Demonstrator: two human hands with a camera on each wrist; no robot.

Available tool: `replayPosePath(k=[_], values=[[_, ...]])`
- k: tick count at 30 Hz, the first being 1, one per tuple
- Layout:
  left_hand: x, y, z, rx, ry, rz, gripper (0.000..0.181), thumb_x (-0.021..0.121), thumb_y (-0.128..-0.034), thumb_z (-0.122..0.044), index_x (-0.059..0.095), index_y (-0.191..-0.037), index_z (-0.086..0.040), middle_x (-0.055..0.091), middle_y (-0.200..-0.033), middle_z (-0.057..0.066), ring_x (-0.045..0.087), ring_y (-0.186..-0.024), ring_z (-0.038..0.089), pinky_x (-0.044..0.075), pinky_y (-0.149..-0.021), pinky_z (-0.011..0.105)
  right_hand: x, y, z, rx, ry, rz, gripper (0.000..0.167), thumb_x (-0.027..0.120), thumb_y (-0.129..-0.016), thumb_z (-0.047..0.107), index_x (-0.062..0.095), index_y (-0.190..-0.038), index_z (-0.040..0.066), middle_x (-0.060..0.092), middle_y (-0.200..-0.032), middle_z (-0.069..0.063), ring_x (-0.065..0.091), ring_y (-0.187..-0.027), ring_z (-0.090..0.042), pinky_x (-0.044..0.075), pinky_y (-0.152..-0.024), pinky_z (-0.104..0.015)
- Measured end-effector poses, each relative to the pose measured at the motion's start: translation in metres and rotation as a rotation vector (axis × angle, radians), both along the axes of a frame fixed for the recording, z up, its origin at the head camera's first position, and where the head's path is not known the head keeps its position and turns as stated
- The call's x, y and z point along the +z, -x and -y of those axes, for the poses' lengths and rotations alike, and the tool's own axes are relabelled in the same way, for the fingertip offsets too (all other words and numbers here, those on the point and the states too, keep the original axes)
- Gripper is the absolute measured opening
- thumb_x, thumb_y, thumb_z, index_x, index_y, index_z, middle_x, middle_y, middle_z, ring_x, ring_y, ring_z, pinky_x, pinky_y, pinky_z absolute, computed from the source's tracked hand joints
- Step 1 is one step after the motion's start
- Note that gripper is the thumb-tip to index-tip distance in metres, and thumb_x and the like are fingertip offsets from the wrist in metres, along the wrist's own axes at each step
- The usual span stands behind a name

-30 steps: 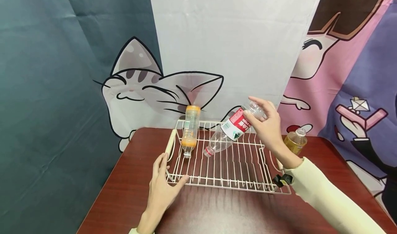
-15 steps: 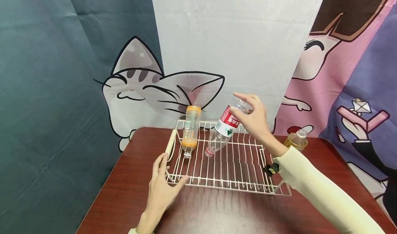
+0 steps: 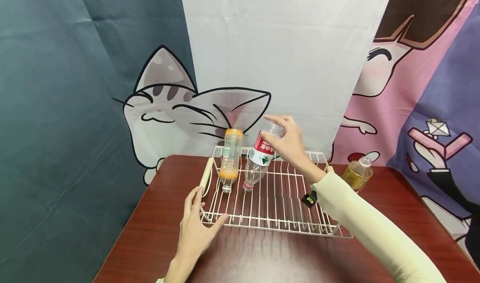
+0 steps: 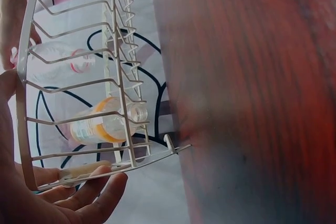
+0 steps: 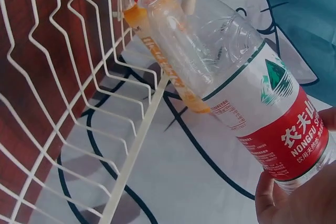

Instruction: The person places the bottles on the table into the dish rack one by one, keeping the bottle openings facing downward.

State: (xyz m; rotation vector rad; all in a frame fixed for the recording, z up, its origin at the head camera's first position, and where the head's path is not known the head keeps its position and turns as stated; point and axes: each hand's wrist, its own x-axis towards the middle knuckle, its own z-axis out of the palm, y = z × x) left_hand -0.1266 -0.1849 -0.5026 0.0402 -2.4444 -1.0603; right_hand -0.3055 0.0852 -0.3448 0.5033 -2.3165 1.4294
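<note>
A white wire dish rack (image 5: 135,150) with pale handles stands on the table. In the head view, my left hand (image 3: 196,229) holds its front left corner, the thumb on the front wire and the fingers along the side. My right hand (image 3: 288,143) grips the base end of a clear plastic water bottle (image 3: 261,147) with a red and white label. That bottle is upside down and tilted, its red-ringed neck down among the wires. Left of it, an upside-down clear bottle with orange bands (image 3: 229,160) leans in the rack.
On the right, behind the right forearm, an uncapped bottle of yellow liquid (image 3: 357,175) stands upright on the reddish-brown table (image 3: 255,258). A cartoon-printed cloth (image 3: 285,58) hangs close behind the rack. The rack's left handle (image 3: 206,174) rises beside the orange-banded bottle.
My right hand has moved left, swinging the water bottle's base leftward and making it steeper, nearer the orange-banded bottle. My left hand has stayed on the rack's corner.
</note>
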Motion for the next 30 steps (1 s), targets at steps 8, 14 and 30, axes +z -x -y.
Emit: replayPosePath(k=[8, 14, 30], values=[[0.000, 0.001, -0.001, 0.002, -0.003, -0.010, 0.111, 0.096, -0.0833, -0.050, 0.041, -0.172, -0.014, 0.040, -0.172, -0.001, 0.072, -0.125, 0.026, 0.059, -0.086, 0.058, -0.007, 0.010, 0.011, -0.025, -0.036, 0.004, 0.057, 0.088, -0.091, 0.022, 0.074, -0.146, 0.016, 0.062, -0.137, -0.013, 0.056, -0.101, -0.028, 0.048, -0.087, -0.043], [0.000, -0.001, 0.000, 0.002, -0.004, -0.003, 0.111, 0.096, -0.0833, -0.050, 0.041, -0.172, -0.014, 0.040, -0.172, 0.000, 0.072, -0.125, 0.026, 0.059, -0.086, 0.058, -0.015, 0.014, 0.015, -0.013, -0.044, 0.028, 0.058, 0.088, -0.091, 0.023, 0.073, -0.147, 0.015, 0.060, -0.142, -0.013, 0.057, -0.118, -0.030, 0.047, -0.099, -0.050], [-0.002, 0.001, -0.001, 0.006, -0.006, -0.012, 0.109, 0.097, -0.0827, -0.046, 0.042, -0.172, -0.015, 0.040, -0.172, -0.002, 0.072, -0.124, 0.026, 0.059, -0.086, 0.058, -0.031, 0.025, 0.022, 0.001, -0.117, 0.024, 0.056, 0.087, -0.093, 0.021, 0.074, -0.146, 0.013, 0.060, -0.139, -0.013, 0.058, -0.131, -0.035, 0.046, -0.110, -0.056]])
